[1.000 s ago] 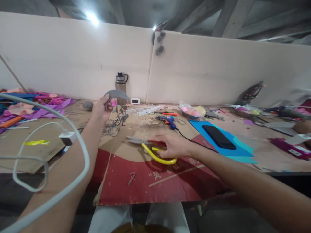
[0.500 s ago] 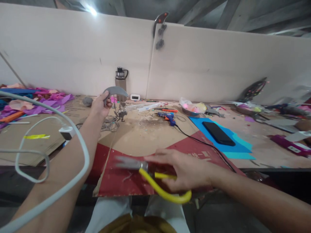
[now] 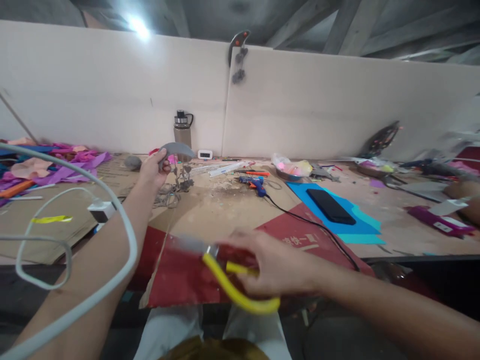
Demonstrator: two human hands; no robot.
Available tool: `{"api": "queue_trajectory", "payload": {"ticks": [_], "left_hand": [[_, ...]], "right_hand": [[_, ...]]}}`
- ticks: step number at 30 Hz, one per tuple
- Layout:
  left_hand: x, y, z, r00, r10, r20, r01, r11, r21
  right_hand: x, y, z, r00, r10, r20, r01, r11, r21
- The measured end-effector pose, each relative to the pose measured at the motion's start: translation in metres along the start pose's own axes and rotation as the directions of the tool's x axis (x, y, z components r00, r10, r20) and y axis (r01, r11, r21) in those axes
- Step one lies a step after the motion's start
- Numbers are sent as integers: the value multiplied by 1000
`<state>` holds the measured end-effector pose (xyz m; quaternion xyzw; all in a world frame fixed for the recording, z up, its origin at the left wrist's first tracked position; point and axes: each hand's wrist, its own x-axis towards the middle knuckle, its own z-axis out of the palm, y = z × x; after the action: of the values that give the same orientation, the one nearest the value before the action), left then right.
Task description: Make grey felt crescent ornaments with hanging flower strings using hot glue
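My left hand (image 3: 154, 169) is raised over the far left of the cardboard, its fingers pinched on one end of a grey crescent moon (image 3: 179, 148). Thin strings with small dark pieces (image 3: 185, 185) hang below the crescent and reach down to the cardboard. Low over the red part of the cardboard (image 3: 180, 285), my right hand (image 3: 264, 262) is closed on scissors with yellow handles (image 3: 228, 286). Their blades point left and are smeared by motion, so I cannot tell how far apart they are.
A blue glue gun (image 3: 257, 186) lies mid-table, its black cord running right. Beyond it stand a bottle (image 3: 182, 135) and a small white clock (image 3: 205, 154). A black phone (image 3: 330, 206) rests on blue sheets. A white cable (image 3: 129, 235) loops across my left forearm.
The scissors in my right hand have shifted slightly left in view, their blades still blurred. My left hand keeps its hold on the crescent. The whole view has tilted up a little.
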<state>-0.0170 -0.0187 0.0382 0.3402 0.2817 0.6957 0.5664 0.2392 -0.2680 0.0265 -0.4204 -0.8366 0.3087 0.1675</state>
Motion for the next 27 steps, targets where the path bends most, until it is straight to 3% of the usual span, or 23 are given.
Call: {"api": "queue_trajectory", "payload": {"ticks": [1,3,6,10,18,23,27], "left_hand": [[0,0,0,1000,-8,5,8,1000,0],[-1,-1,1,1000,-20,18,20,1000,1],[0,-3,1,999,-12,30,12,1000,-3],[2,-4,-1,999,3,44,-3,1000,0],[4,-9,-3,999,-5,47,6,1000,-15],[1,-6,-1,999,-5,40,6,1000,-23],[-3,-4,2,999,-4,33,5,999,-32]], "right_hand": [[5,12,-8,990,75,-122,-78,997,-24],[18,42,-28,925,154,-347,-217,964,-153],[38,82,-54,847,271,-458,-443,837,-323],[61,102,-60,813,395,-427,-563,721,-405],[94,116,-48,823,424,-377,-563,698,-444],[101,111,-53,839,452,-303,-542,643,-540],[104,103,-55,817,508,-273,-565,609,-557]]}}
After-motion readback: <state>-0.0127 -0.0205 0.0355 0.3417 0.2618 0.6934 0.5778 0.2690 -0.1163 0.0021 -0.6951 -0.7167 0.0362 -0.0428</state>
